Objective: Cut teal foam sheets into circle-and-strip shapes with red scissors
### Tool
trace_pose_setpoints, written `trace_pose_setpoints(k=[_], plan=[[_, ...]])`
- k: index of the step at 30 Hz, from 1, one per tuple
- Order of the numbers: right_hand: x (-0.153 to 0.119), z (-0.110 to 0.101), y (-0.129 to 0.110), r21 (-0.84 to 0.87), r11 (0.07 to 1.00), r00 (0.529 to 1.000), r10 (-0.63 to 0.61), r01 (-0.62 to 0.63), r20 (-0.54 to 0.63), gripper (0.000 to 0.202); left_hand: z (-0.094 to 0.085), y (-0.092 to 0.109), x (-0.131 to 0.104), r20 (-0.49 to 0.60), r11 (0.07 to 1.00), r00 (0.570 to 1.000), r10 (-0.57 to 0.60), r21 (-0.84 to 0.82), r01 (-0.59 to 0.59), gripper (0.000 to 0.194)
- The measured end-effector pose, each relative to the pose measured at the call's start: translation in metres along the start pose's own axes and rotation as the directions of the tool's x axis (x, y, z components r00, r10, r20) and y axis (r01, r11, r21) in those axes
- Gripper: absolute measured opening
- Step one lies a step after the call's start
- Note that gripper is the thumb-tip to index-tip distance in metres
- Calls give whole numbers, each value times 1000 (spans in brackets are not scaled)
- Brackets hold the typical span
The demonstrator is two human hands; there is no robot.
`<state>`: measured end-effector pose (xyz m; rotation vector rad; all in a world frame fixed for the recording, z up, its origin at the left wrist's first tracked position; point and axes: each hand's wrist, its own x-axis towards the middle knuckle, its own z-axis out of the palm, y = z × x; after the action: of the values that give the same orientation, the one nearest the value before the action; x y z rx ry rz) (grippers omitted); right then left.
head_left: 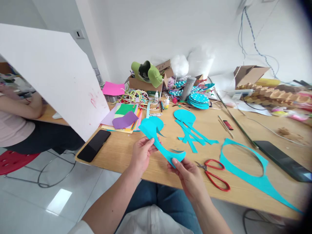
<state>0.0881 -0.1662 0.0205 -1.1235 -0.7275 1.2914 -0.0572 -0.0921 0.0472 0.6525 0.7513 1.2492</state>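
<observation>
Between my two hands stretches a turquoise paper offcut [162,149] with curved cut edges, held above the table's front edge. My left hand [143,151] pinches its middle-left part; my right hand [186,172] grips the lower right end between thumb and fingers. Just right of my right hand lie red-handled scissors [214,174], blades slightly apart. Beyond my hands is a turquoise paper disc [156,123], partly covered by the offcut. Another disc [184,115] lies to its right with several turquoise strips [188,138]. Further right rests a turquoise sheet with a round hole [239,169].
A black phone [94,146] lies at the table's left corner, a dark flat device [280,159] at the right. Coloured paper [126,117], glue bottles [166,103] and a box with a green hat [147,73] stand behind. A white board [56,71] separates off another person [18,110].
</observation>
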Motion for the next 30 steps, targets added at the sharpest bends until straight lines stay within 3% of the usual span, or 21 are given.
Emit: trace_pose_setpoints(k=[8,13,21,23,24,27,29,30], plan=[[-2,-7,5,-183,983,999,-7,13,35,33,-4,6,8,-55,997,997,48,56,-45,31],[-2,-16,1,-274,958,996,-71,82,49,32,-10,17,12,-63,993,994,84,93,-78,31],[11,-37,-14,-582,783,970,-242,219,40,28,-46,32,20,176,932,984,5,355,-68,29],[14,-44,-15,-651,670,922,-365,356,127,19,-55,36,21,235,884,972,-4,455,-106,24],[15,-48,-15,-675,589,876,-443,444,190,13,-59,38,20,261,860,965,-8,495,-126,22],[17,-60,-12,-691,273,674,-614,669,410,16,-67,40,15,325,773,945,34,591,-230,18],[17,-69,-9,-664,54,546,-619,746,564,28,-74,36,11,369,671,922,120,654,-349,14],[17,-73,-8,-644,-34,507,-586,764,632,32,-78,33,10,405,599,899,167,683,-419,14]])
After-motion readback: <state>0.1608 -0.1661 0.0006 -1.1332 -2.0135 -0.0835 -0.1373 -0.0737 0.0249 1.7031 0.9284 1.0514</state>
